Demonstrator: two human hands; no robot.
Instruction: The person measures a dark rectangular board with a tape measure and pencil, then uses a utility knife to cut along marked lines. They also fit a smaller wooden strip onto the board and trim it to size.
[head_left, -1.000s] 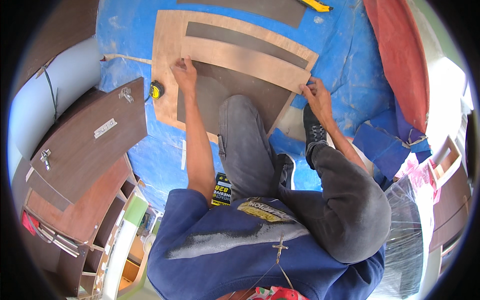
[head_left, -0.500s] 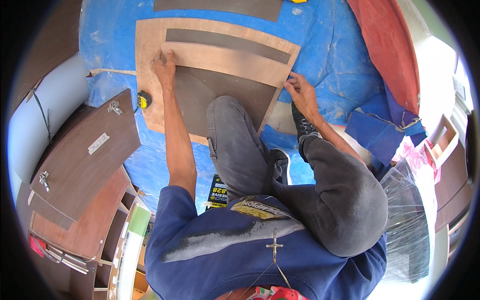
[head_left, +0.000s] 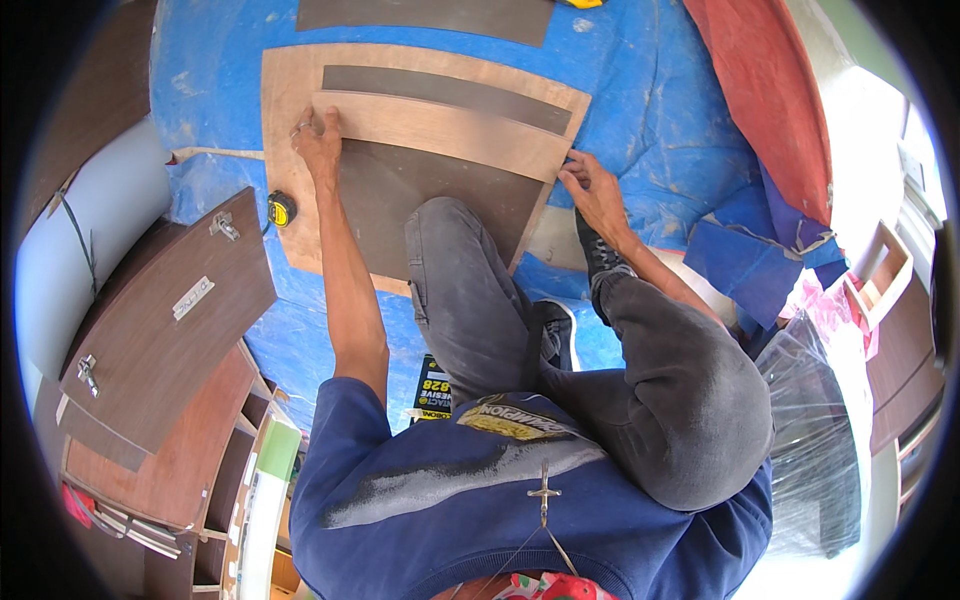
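Note:
A wooden strip (head_left: 440,125) lies across a dark brown sheet (head_left: 430,185), which rests on a larger light plywood board (head_left: 292,80). Part of the sheet shows as a narrow band beyond the strip. At the strip's left end, my left hand (head_left: 319,150) grips with thumb and forefinger, the other fingers curled on the plywood. My right hand (head_left: 597,195) pinches the strip's right end at the board's edge; its fingertips are partly hidden. My bent knee (head_left: 450,235) covers part of the sheet's near side. A black and yellow tape measure (head_left: 282,208) sits by the board's left edge.
Blue sheeting (head_left: 640,110) covers the floor. Another dark panel (head_left: 420,18) lies beyond the board. At left stands a brown door panel with metal hinges (head_left: 170,320); a black and yellow container (head_left: 432,385) is near my leg. Blue scraps (head_left: 745,265) lie at right.
The view has shifted slightly, so everything sits a little lower and further left. Both hands stay at the strip's ends, with little movement against the board.

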